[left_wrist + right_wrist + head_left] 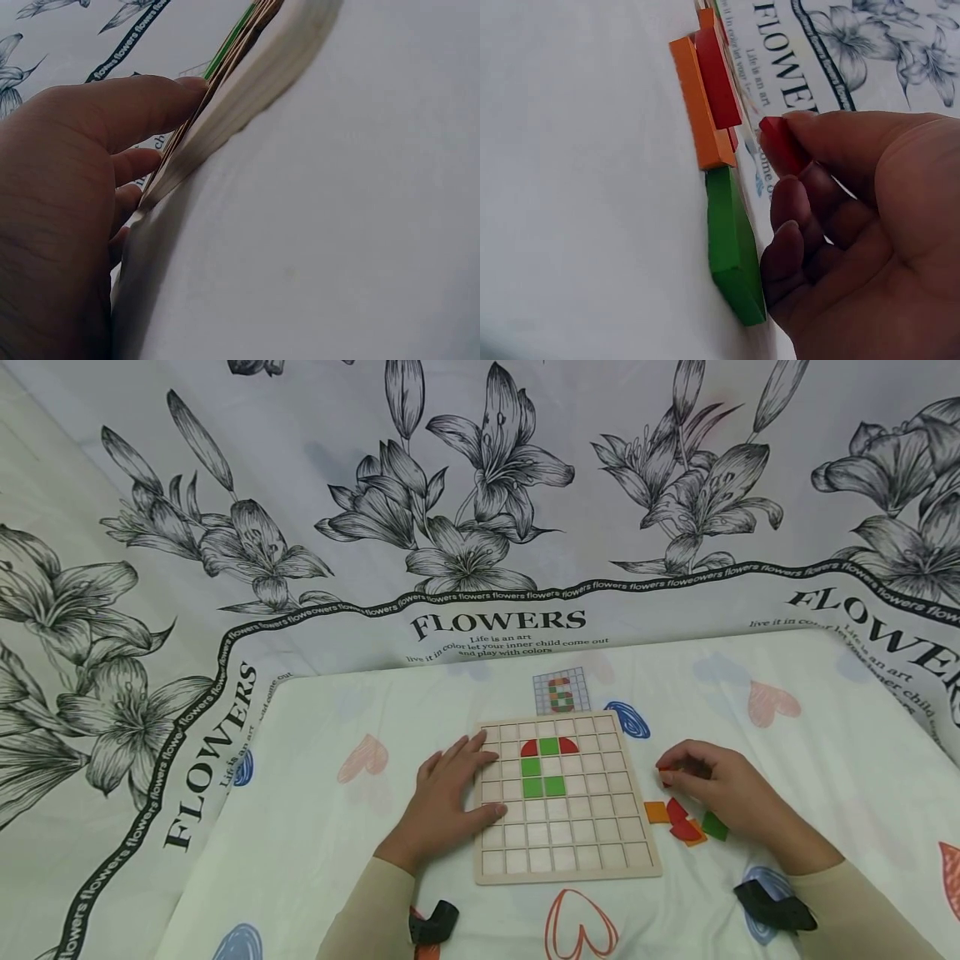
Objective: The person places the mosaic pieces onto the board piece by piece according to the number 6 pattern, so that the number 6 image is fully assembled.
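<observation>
Our left hand (448, 802) flat on the pale wooden grid board (564, 852), our right hand (712, 781) at its three o'clock pinching a glossy red piece (781, 144), cloth lettered FLOWERS (498, 624) at twelve.

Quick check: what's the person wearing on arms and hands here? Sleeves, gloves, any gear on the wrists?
Both hands are bare: no gloves or rings show on the left hand or right hand. Each arm wears a long, plain beige sleeve, left sleeve and right sleeve, reaching to the wrist. A small black device sits beside each cuff: the left black device shows a bit of orange beneath, the right black device is plain black.
</observation>
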A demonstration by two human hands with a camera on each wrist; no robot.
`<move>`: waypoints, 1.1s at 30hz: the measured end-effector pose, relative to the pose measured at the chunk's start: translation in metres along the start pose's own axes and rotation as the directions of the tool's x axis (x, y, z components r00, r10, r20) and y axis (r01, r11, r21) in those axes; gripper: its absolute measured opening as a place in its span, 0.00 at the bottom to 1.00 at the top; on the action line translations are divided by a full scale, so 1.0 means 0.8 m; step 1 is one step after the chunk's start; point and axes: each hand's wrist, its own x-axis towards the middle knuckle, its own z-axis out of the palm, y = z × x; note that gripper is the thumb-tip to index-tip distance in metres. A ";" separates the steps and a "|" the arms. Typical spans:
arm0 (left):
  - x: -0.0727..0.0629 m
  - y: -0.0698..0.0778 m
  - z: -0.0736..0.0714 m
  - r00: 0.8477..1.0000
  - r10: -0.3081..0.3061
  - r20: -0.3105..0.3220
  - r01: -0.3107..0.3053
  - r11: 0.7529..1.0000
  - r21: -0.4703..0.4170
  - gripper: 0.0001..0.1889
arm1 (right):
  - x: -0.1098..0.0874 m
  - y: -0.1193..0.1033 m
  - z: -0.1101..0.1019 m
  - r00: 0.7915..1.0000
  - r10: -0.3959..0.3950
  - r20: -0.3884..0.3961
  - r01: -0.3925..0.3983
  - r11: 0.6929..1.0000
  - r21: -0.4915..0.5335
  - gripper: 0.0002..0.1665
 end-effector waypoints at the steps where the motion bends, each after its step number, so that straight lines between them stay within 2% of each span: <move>1: 0.000 0.000 0.000 1.000 0.000 0.000 0.000 1.000 0.001 0.38 | 0.000 0.000 0.000 1.000 -0.001 0.000 0.001 1.000 0.008 0.07; 9: 0.001 0.001 -0.001 1.000 -0.010 0.010 0.010 1.000 0.002 0.38 | -0.001 -0.002 0.000 0.999 -0.045 -0.022 0.046 0.998 0.038 0.09; 13: 0.000 0.002 -0.001 1.000 0.000 -0.004 0.000 1.000 -0.004 0.38 | -0.003 -0.004 -0.001 0.997 -0.071 -0.038 0.073 0.996 0.060 0.08; 21: 0.001 0.001 -0.001 1.000 0.004 -0.003 -0.004 1.000 -0.010 0.38 | -0.004 -0.011 0.000 0.990 -0.136 -0.026 0.138 0.983 0.119 0.08; 33: 0.001 0.000 -0.001 1.000 0.000 0.002 0.000 1.000 0.001 0.38 | -0.005 -0.023 0.004 0.990 -0.137 -0.037 0.141 0.982 0.123 0.10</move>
